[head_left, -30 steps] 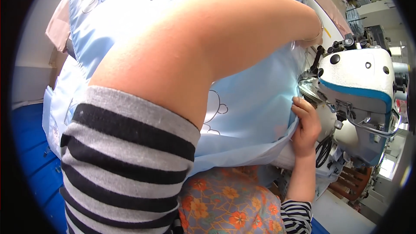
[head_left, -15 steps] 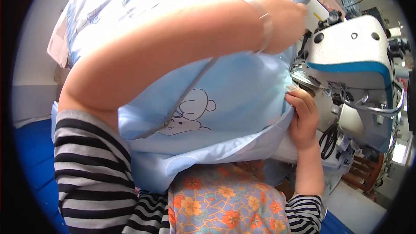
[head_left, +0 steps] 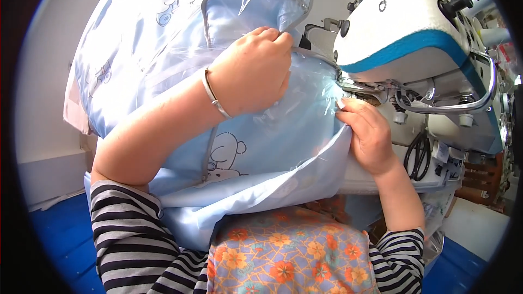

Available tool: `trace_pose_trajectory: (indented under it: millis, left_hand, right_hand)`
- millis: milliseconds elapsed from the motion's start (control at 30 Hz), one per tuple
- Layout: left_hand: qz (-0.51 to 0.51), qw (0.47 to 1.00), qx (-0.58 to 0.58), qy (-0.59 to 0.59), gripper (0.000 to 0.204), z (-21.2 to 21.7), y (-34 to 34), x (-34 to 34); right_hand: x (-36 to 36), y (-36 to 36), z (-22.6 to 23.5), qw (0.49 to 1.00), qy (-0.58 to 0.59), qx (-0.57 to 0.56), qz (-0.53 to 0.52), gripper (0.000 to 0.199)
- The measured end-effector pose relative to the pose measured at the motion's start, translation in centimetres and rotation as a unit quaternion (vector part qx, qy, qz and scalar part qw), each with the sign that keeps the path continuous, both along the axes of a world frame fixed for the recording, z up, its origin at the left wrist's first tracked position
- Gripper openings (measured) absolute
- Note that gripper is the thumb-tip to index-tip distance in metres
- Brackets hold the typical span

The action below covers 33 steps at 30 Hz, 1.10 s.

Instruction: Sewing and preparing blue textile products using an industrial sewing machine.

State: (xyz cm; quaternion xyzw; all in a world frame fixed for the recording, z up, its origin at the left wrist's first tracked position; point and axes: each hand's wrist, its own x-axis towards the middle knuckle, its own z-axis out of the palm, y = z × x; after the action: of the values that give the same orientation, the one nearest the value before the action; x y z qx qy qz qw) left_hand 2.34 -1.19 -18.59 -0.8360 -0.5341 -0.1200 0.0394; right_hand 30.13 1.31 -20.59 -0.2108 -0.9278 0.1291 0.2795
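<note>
A pale blue quilted bag with clear plastic panels and cartoon bear prints [head_left: 163, 71] fills the left and centre, the left hand [head_left: 251, 71] closed on its grey-piped edge; the right hand [head_left: 368, 135], fingers pressed flat, holds the plastic beside the white-and-blue sewing machine [head_left: 419, 32], black scissors [head_left: 418, 155] hanging below

Your work surface is the white bed of the sewing machine [head_left: 381, 177], mostly covered from where you look. The light blue bag [head_left: 272, 147], with its clear plastic front and cartoon bear print, drapes over the bed's left part and spills off the near edge onto your lap. To the right, a pair of black scissors [head_left: 418, 155] hangs against the machine [head_left: 414, 27], just above the bed.
</note>
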Motion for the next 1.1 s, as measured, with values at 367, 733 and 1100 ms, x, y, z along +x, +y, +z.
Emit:
trace_pose_trajectory:
  millis: [367, 733, 1100]
  left_hand:
    - [-0.069, 0.992, 0.092, -0.052, 0.029, 5.3, -1.8, 0.3]
    - [0.279, 0.945, -0.154, -0.075, 0.061, 7.0, -17.6, -0.4]
    - [0.22, 0.972, -0.053, -0.06, 0.019, 3.9, -10.1, -6.1]
  right_hand:
    - [0.1, 0.0, 0.1, 0.999, 0.013, -0.037, 0.016, 0.022]
    - [0.8, -2.3, 6.4, 0.956, -0.096, -0.081, 0.266, 0.04]
    - [0.3, -5.1, 8.5, 0.968, 0.037, -0.107, 0.226, 0.014]
